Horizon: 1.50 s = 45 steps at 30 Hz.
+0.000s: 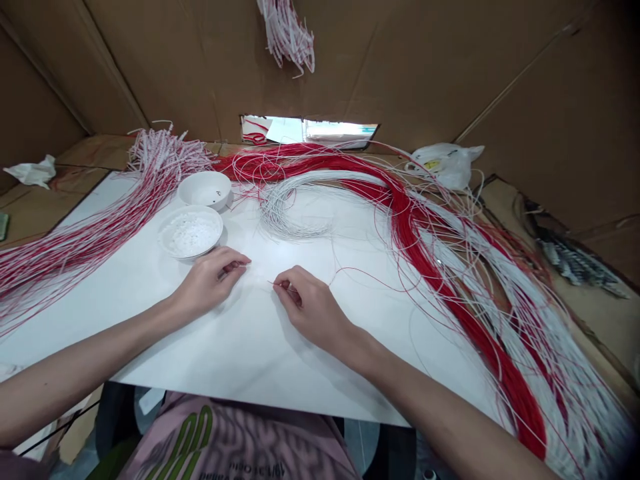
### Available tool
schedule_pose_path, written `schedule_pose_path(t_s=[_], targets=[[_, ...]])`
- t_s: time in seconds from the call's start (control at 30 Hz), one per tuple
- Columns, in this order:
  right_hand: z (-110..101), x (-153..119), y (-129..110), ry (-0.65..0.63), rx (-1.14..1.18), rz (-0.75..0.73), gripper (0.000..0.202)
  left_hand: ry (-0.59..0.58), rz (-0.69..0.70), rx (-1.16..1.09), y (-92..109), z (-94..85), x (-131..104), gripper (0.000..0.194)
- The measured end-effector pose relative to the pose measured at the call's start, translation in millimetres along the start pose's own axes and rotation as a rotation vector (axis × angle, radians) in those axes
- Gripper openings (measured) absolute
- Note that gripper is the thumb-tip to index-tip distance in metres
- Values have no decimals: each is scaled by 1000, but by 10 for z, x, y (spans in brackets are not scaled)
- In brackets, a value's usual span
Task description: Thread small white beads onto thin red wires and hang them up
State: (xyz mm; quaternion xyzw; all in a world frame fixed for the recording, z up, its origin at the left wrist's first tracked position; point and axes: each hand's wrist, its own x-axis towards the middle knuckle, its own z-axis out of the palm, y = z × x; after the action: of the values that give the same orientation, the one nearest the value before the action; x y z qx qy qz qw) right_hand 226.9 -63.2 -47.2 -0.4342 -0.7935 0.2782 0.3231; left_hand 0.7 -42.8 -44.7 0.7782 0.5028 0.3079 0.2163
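1. Red cord [271, 283]: thin; short end projects from right grip [313, 303], above white surface [240, 360].
2. Pale piece [245, 266]: at fingertips of left grip [210, 277]; too small to identify.
3. White bits [187, 233]: small, loose, heaped in upright round bowl [164, 247], just beyond left grip.

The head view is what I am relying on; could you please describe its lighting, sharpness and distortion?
Head view: pale glare on the white tabletop, brightest near the left hand and right hand; dimmer cardboard wall behind; strands soften toward the lower right corner; wide-angle stretching near the edges.
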Motion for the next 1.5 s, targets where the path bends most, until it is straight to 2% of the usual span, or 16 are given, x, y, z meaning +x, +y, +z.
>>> schedule_pose_path(t_s=[0.37,0.57,0.67,0.83,0.97,1.13,1.5], targets=[[4,10,-45,19,9,58,6,-10,133,94,-52,58,21,16],[22,-5,-42,65,10,7,5,-9,142,84,-22,71,36,18],[6,-11,-79,107,31,-47,7,-8,26,-92,49,33,20,16],[-17,-32,-181,176,173,-139,5,-57,-290,-630,223,-19,-73,15],[-11,-48,-224,219,216,-194,4,-141,-402,-871,261,17,-144,12],[-10,-57,-234,196,201,-227,7,-196,-431,-990,206,68,-171,10],[-8,-59,-234,183,193,-241,8,-221,-465,-1011,223,81,-172,12]])
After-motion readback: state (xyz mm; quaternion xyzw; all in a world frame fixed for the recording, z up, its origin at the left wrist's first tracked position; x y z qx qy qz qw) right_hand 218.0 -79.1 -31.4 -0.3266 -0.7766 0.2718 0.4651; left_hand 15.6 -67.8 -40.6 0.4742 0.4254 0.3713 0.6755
